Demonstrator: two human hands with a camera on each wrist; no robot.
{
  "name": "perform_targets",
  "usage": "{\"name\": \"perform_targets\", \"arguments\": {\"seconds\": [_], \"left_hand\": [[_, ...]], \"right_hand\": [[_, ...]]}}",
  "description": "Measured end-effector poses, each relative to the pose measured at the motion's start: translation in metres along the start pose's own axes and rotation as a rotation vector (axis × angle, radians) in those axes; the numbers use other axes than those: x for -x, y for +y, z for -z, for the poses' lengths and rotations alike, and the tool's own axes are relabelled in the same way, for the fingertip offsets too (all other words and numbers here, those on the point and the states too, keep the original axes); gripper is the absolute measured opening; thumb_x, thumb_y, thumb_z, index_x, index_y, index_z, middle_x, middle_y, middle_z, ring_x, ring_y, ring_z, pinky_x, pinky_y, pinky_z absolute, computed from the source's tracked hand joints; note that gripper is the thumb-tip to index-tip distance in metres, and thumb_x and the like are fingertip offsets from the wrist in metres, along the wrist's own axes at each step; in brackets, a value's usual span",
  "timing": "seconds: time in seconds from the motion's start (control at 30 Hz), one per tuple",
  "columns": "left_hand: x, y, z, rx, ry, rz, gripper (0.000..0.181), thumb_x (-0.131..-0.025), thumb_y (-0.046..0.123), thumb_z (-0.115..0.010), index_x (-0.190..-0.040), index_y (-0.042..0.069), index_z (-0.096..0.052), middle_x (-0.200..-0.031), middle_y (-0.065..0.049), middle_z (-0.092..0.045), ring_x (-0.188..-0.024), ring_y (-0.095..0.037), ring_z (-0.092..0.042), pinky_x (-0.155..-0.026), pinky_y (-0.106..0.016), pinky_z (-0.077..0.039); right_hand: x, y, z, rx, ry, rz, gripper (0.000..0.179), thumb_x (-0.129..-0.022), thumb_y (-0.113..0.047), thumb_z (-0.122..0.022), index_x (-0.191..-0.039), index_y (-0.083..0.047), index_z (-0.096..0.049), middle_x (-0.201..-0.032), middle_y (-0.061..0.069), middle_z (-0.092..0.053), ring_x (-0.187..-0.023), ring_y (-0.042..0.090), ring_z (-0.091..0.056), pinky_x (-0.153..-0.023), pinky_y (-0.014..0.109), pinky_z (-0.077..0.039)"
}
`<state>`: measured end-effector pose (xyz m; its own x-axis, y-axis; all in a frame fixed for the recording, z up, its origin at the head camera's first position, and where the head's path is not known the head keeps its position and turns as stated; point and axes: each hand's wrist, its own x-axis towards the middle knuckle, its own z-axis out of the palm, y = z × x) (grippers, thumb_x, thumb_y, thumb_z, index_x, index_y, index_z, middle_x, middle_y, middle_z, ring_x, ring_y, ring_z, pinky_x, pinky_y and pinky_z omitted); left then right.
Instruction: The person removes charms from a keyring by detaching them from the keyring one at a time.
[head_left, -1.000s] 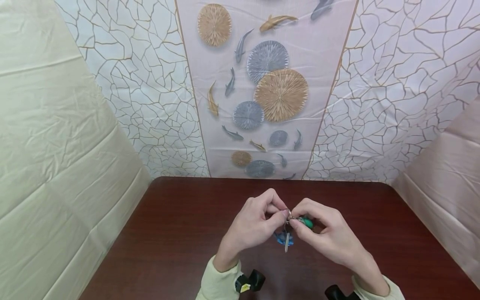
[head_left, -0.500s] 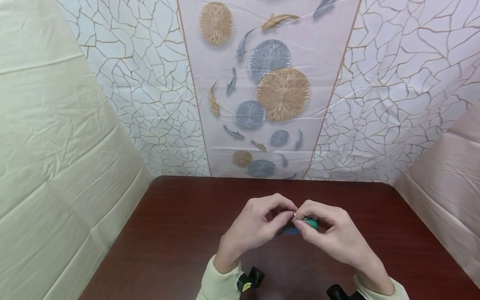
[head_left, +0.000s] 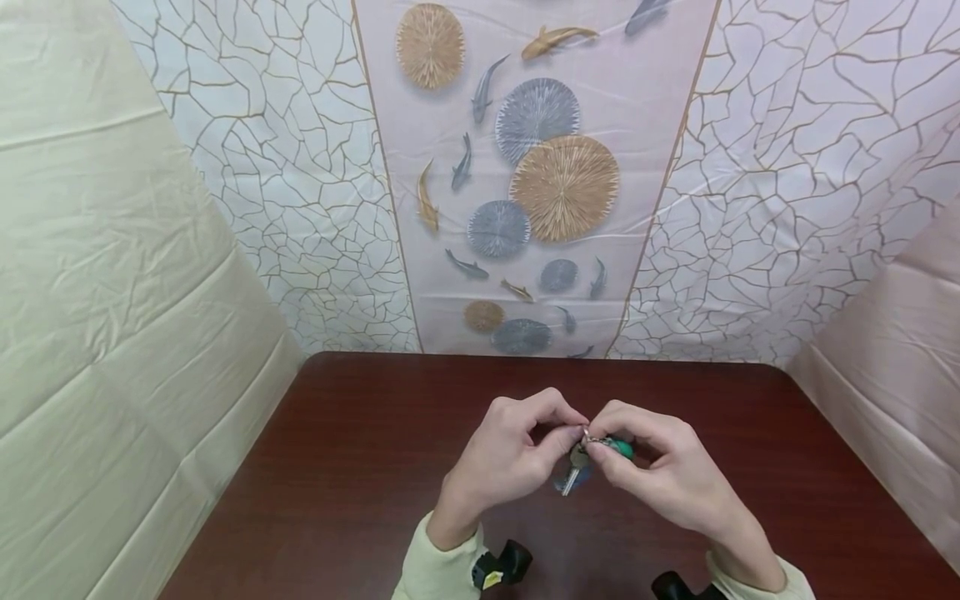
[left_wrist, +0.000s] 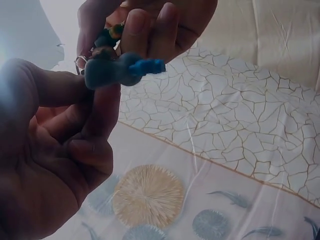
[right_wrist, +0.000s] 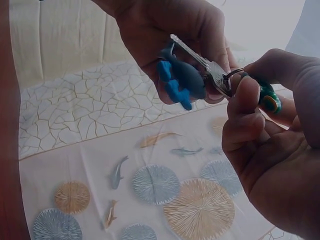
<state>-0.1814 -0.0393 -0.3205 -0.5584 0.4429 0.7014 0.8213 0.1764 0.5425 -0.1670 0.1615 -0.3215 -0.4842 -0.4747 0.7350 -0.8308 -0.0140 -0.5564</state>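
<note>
Both hands meet above the table, working on a small bunch. Finger and thumb of my left hand pinch the metal key ring. A silver key hangs from it, pointing down. Beside the key dangles a dark blue figure-shaped charm with brighter blue parts. My right hand pinches the short chain end of a green charm, right at the ring; that charm shows a yellow-orange spot in the right wrist view. Fingertips hide where the chain and ring join.
A dark reddish-brown table lies below the hands. Behind it hangs a patterned cloth with fish and round leaf prints. A cream cloth drapes the left side, a pinkish one the right.
Both hands have moved slightly right and drawn closer together. The key dropped out of sight half a second ago and shows again now, slanting down to the left. The pinching grips stay.
</note>
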Motion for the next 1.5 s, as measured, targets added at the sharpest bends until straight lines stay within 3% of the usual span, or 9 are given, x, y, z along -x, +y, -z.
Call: {"name": "perform_targets", "arguments": {"seconds": [0.43, 0.8, 1.17, 1.5], "left_hand": [[-0.001, 0.001, 0.001, -0.015, -0.025, -0.021, 0.007, -0.092, 0.006, -0.065, -0.092, 0.013, -0.067, -0.077, 0.004, -0.071, -0.062, 0.007, -0.048, -0.055, -0.008, -0.044], [-0.002, 0.001, 0.001, -0.031, -0.056, -0.045, 0.007, -0.093, 0.005, -0.063, -0.095, 0.011, -0.066, -0.081, 0.004, -0.074, -0.059, 0.007, -0.046, -0.053, -0.006, -0.04], [-0.001, 0.002, 0.0, -0.007, -0.032, -0.012, 0.009, -0.09, 0.002, -0.064, -0.089, 0.011, -0.064, -0.084, 0.001, -0.077, -0.071, 0.009, -0.061, -0.061, -0.009, -0.049], [-0.001, 0.001, 0.001, -0.006, -0.015, -0.016, 0.008, -0.09, 0.003, -0.063, -0.089, 0.011, -0.065, -0.083, 0.002, -0.077, -0.066, 0.009, -0.059, -0.054, -0.009, -0.046]], "right_hand": [[-0.002, 0.0, 0.003, -0.023, -0.023, 0.027, 0.037, -0.077, 0.025, -0.059, -0.096, -0.006, -0.064, -0.081, 0.0, -0.054, -0.066, 0.005, -0.05, -0.047, 0.016, -0.041], [-0.001, -0.006, 0.007, 0.013, -0.06, -0.032, 0.04, -0.078, 0.021, -0.063, -0.101, -0.011, -0.066, -0.086, -0.001, -0.058, -0.069, 0.005, -0.052, -0.047, 0.016, -0.043], [-0.003, -0.005, -0.002, 0.027, -0.013, 0.052, 0.042, -0.07, 0.028, -0.063, -0.095, -0.006, -0.065, -0.079, 0.001, -0.055, -0.07, 0.008, -0.049, -0.051, 0.017, -0.042], [-0.002, -0.003, -0.007, 0.046, 0.023, 0.09, 0.038, -0.07, 0.026, -0.063, -0.092, -0.005, -0.064, -0.08, 0.0, -0.056, -0.069, 0.005, -0.049, -0.051, 0.015, -0.041]]}}
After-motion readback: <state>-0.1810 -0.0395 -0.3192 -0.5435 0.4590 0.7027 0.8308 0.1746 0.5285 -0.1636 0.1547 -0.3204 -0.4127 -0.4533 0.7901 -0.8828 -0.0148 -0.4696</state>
